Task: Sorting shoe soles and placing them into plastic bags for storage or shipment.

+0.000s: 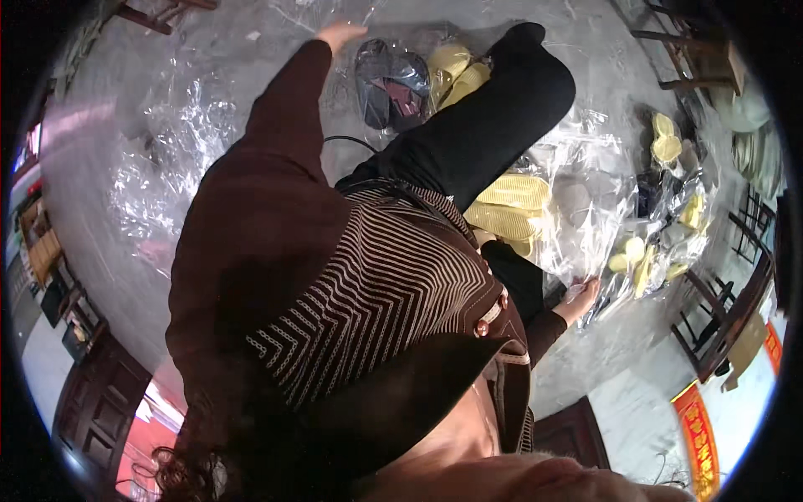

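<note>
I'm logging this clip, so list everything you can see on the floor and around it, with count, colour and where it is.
Clear plastic bags: many, transparent, strewn over the grey floor, mostly at left and right.
Yellow slippers: several pairs, pale yellow, beside the knee in the middle, more at top centre and in bags at right.
Dark slippers: about one pair, grey-black, bagged, top centre.
Wooden chairs: a few, dark brown, along the right edge and top corners.
Red banner: one, red with yellow, lower right.
Left hand: reaching out to plastic at the top, open.
Right hand: resting on a plastic bag at right; grip unclear.
</note>
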Demonstrator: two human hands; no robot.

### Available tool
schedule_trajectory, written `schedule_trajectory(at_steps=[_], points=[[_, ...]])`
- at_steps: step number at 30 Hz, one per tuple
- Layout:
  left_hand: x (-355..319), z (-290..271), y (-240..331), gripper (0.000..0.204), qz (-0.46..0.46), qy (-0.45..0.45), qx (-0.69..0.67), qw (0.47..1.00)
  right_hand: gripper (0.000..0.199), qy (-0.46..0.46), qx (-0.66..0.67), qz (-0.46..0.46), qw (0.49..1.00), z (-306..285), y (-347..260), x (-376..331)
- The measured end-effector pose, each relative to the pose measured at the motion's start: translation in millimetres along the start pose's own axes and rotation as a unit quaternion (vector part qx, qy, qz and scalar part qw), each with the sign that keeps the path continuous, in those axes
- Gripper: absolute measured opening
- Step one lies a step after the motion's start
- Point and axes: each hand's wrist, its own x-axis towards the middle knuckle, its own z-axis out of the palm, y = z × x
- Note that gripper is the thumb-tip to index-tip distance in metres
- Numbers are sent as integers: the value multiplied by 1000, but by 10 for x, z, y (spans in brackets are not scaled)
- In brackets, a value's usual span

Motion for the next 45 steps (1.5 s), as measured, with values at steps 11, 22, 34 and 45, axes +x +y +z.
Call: schedule_trajectory(at_steps=[11,22,34,45], points=[[564,1605,344,61,-218,86,206,950,33,-14,-46,30,998,-41,-26,-24],[786,894,335,54,-109,-187,356,909,20,-41,15,62,997,307,73,-227],[264,1,974,39,45,-65,140,987,11,27,84,17,996,98,20,-139],[83,-1073,4440,23,182,128,-89,971,11,143,58,-251,956,505,-785,-313]])
